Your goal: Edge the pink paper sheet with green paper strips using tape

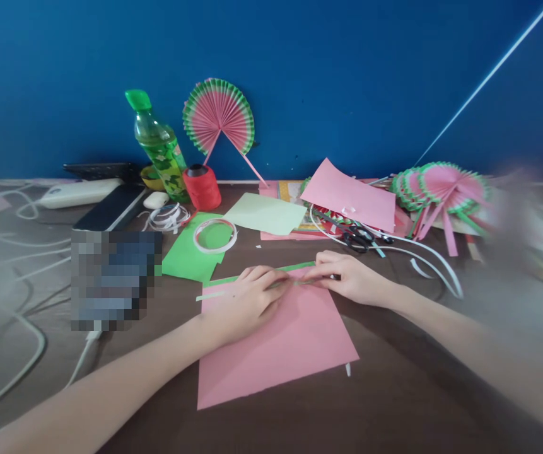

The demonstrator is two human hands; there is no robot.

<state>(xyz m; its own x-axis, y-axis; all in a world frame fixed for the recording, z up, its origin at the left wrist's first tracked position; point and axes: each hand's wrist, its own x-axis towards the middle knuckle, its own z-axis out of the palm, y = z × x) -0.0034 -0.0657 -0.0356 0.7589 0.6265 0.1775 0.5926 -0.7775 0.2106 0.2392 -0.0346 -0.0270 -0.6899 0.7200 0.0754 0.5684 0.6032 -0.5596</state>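
A pink sheet of paper lies flat on the table, its far edge bordered by a green band. Across that far edge runs a narrow pale green paper strip, whose left end sticks out past the sheet. My left hand rests on the sheet, its bent fingers pressed together on the strip. Close beside it, my right hand pinches at the strip near the sheet's far right corner. The fingertips of both hands almost meet, and they hide part of the strip.
Behind the hands lie a tape roll, green paper, a pale green sheet, a curved pink sheet and scissors. A bottle, red spool and folded paper fans stand near the blue wall. Cables cross the left.
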